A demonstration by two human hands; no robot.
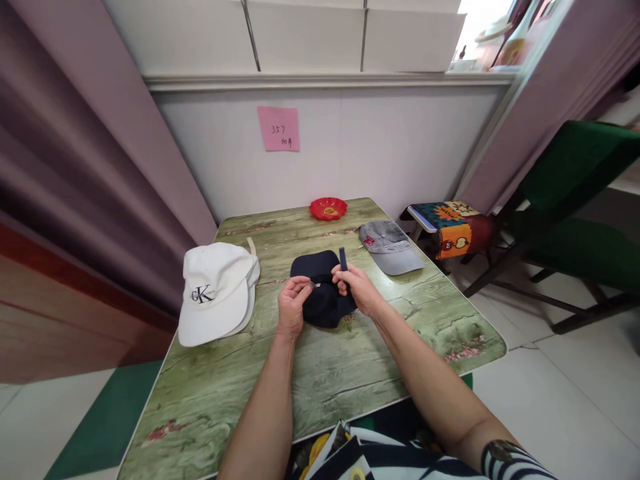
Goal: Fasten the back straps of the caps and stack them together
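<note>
A dark navy baseball cap (325,307) lies on the table in front of me, its brim pointing away. My left hand (293,300) pinches a small metal buckle (313,285) at the near edge of the cap's opening. Between the thumb and fingers of my right hand (356,283) is the cap's dark strap (343,259), its end standing up. To the left sit stacked white baseball caps (215,287), the top one with black letters on the front. A grey baseball cap (390,247) with a red emblem rests to the right.
The green wood-patterned table (200,400) stands against a white wall. A red scalloped dish (328,208) is at its back edge. A pink note (279,129) is stuck to the wall. On the right are a cloth-covered stool (453,227) and a green chair (580,167); a curtain (100,120) hangs left.
</note>
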